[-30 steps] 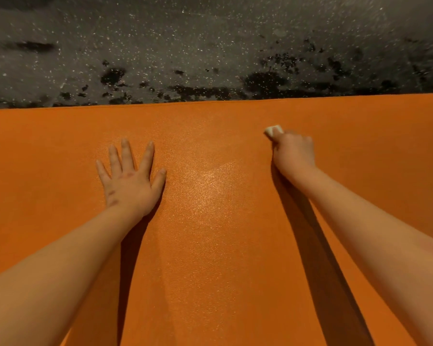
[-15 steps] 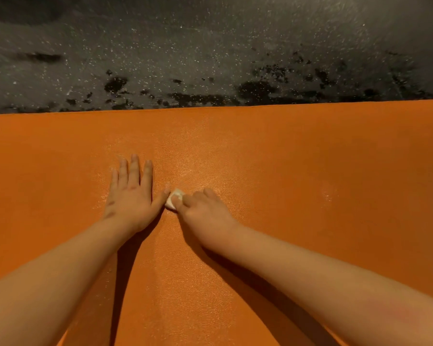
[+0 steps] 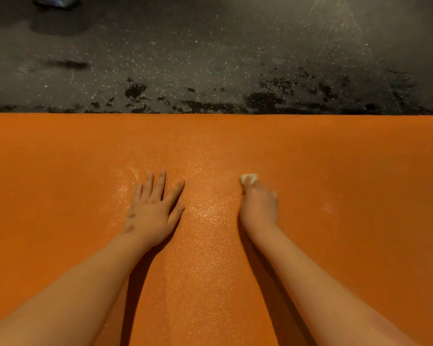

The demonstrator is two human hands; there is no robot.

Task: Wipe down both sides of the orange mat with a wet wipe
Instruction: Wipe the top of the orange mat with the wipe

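the orange mat (image 3: 60,171) is lying flat and filling the lower two thirds of the frame, its far edge running straight across just above the middle. beyond that edge, a dark speckled floor (image 3: 210,46) is taking up the top of the frame, with black blotches clustering along the mat's border. a dark object (image 3: 55,1) is sitting at the upper left corner, too cut off to identify.

the left hand (image 3: 153,213) is resting palm down on the mat, left of centre, with its fingers straight and slightly spread, holding nothing. the right hand (image 3: 259,206) is sitting right of centre, well apart from the left, and is showing motion blur. its fingers are bunching down over a small folded white wet wipe (image 3: 248,178), pinning it to the mat, and the wipe's far end is poking out past the fingertips.

a glistening patch is showing on the mat between and around the two hands. both bare forearms are reaching in from the bottom corners.
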